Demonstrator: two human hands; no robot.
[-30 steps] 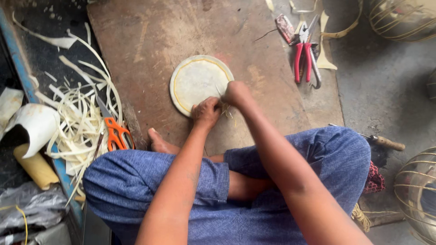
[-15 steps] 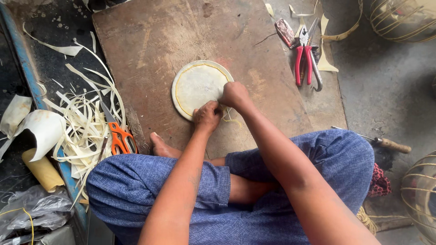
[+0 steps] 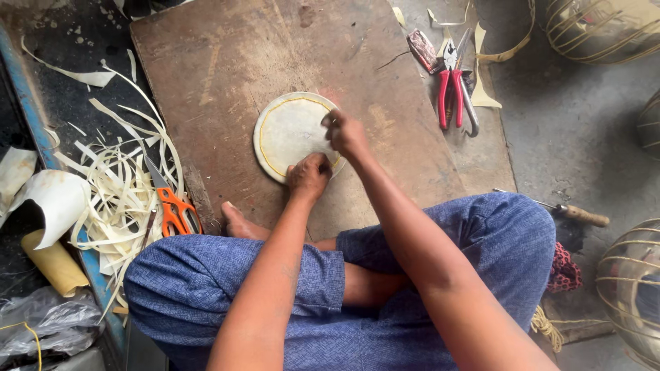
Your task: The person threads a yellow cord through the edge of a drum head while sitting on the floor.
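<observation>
Your left hand (image 3: 307, 176) pinches the near rim of the round pale disc (image 3: 292, 134) (mid-board on the wooden board (image 3: 227, 62)); your right hand (image 3: 346, 132) grips its right edge, fingers curled.

A round, flat, off-white disc (image 3: 290, 135), edged by a thin yellowish rim, is being kept lying flat on the brown wooden board (image 3: 227, 75), near the board's front edge and about midway along it. Its face is looking pale and slightly mottled. Its near and right edges are being covered, so the rim there cannot be seen.
</observation>
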